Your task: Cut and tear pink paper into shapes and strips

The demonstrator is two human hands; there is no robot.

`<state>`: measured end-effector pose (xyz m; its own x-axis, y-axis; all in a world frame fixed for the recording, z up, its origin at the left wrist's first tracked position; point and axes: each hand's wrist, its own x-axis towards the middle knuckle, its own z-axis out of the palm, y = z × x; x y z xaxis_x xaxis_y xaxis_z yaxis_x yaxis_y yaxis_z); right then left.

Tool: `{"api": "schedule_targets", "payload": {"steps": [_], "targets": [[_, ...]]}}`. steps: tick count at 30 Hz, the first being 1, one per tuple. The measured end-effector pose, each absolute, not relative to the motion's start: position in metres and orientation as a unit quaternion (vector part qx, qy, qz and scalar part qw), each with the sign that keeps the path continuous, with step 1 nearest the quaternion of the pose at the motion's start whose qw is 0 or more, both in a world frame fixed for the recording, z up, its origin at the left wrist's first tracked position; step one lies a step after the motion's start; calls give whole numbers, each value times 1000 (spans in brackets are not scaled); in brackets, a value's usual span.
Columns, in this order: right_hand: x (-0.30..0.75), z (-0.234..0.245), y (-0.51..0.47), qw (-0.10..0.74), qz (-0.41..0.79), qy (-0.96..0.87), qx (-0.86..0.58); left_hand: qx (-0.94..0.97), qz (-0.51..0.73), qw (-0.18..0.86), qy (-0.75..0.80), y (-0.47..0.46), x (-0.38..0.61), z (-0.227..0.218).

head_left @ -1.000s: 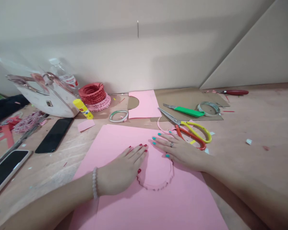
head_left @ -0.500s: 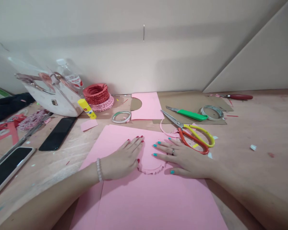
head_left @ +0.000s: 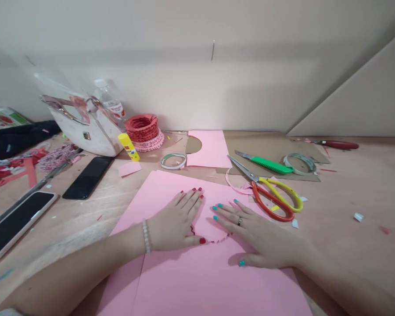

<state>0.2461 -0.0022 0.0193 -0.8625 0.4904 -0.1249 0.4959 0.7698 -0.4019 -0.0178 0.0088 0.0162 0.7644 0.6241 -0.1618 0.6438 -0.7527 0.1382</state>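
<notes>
My left hand, with red nails and a bead bracelet, lies flat and open on a large pink paper sheet. My right hand, with teal nails and a ring, lies flat and open beside it. Between the two hands sits a pink scalloped paper disc, partly covered by both; my left thumb rests at its lower edge. Orange and yellow scissors lie just right of my right hand's fingers.
A green utility knife, tape rings, a smaller pink sheet and brown cardboard lie behind. At left are a glue stick, a stack of red paper rings, a white bag and two phones.
Both hands have slid toward me over the disc, covering more of it; the right hand's thumb has spread outward. The view has shifted a little left.
</notes>
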Motion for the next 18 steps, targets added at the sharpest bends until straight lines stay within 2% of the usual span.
{"api": "schedule_targets", "payload": {"steps": [11,18], "targets": [[254,14,5,19,-195,955,222,941,-14,40,335,10,-19,7],[250,12,-3,9,-170,943,286,944,-1,38,327,11,-21,6]]}}
